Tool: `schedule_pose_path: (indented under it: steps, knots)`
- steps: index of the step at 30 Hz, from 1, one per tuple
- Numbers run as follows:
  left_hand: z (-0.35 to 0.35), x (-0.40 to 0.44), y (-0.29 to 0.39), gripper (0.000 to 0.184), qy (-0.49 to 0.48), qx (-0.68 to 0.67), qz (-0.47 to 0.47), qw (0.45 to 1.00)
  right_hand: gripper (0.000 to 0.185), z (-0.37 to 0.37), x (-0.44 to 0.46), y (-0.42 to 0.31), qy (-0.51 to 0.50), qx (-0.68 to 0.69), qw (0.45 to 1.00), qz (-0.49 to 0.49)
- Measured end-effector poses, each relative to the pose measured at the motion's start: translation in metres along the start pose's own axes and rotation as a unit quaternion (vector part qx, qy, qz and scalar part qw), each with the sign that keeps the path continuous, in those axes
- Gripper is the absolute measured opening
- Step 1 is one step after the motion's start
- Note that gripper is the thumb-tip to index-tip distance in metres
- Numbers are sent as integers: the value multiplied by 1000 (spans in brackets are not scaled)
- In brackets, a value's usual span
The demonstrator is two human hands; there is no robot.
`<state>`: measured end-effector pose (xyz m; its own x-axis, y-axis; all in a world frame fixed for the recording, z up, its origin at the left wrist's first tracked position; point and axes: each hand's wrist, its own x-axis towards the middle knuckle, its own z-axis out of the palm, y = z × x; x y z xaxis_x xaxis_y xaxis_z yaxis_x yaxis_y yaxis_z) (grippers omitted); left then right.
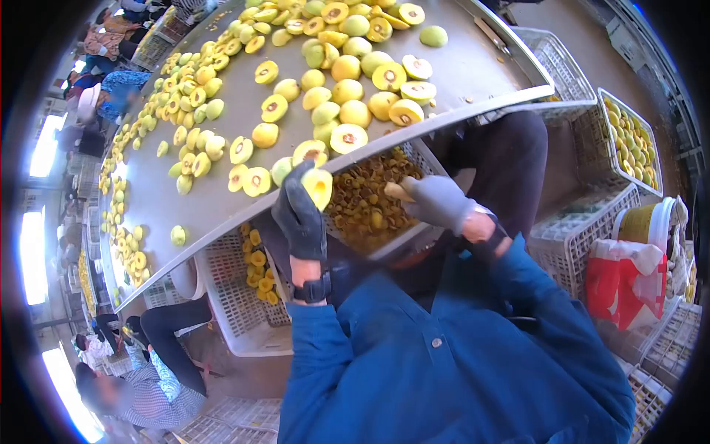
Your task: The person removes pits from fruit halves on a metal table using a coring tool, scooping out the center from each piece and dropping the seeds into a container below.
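My left hand (299, 211), in a dark glove, holds a halved yellow fruit (318, 189) at the near edge of the metal table (244, 211), its cut face showing a hollow. My right hand (436, 201), in a grey glove, is closed round a small light-coloured handle (399, 190); the tool's far end cannot be made out. Both hands are near a crate of brown and yellow scraps (370, 194) below the table edge. Halved fruits, several with brown pits, lie on the table, among them one half (348, 138) close to the edge.
A white crate (233, 296) with hollowed halves stands at lower left. On the right are a crate of fruit (631, 140), a bucket (647, 222) and a red-and-white bag (626, 285). A knife (492, 35) lies on the table. Other people sit along the left.
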<state>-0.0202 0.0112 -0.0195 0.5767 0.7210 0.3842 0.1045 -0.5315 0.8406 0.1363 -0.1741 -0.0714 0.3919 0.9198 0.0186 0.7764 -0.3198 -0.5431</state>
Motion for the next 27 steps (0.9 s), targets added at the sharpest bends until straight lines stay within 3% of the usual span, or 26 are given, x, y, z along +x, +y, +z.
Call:
schedule_pose_path:
  steps: [2,4,5,6,7,9,12,15,16,19,22,25,26,27]
  knots:
    - [-27,-13,-9,49,25,105,17,994,26,-3,-2,-2,-4,70,997,34]
    - [-65,-28,-40,43,99,179,69,976,28,-3,-3,-10,-39,42,997,53]
    - [-86,-35,-50,39,132,249,9,959,29,-5,-2,-11,-53,25,996,63]
    - [-112,-38,-65,33,125,357,11,926,31,0,-3,-5,-54,24,997,42]
    - [-146,-42,-101,28,106,459,92,877,32,1,-3,-2,-49,29,998,36]
    - [-164,-29,-89,30,113,479,82,867,32,9,-2,1,-45,43,998,24]
    - [-131,25,-69,34,52,400,159,901,31,19,0,-4,-23,76,997,-2]
    - [-83,100,-92,44,-55,403,242,881,27,16,1,-12,-52,82,995,1]
    - [-71,119,-107,53,-90,464,230,851,27,18,-1,-12,-57,87,995,2]
    - [-44,159,-149,68,-221,489,130,834,29,17,-5,-14,-100,107,988,40]
    - [-44,181,-159,64,-279,502,108,811,30,23,-8,-11,-148,127,978,72]
    - [-55,169,-126,55,-203,254,93,941,26,18,-6,-12,-111,141,983,37]
    - [-59,159,-113,49,-200,115,-52,972,25,14,-3,-16,-84,151,985,20]
    - [-62,144,-91,48,-168,-6,-97,981,25,8,4,-21,-57,161,985,1]
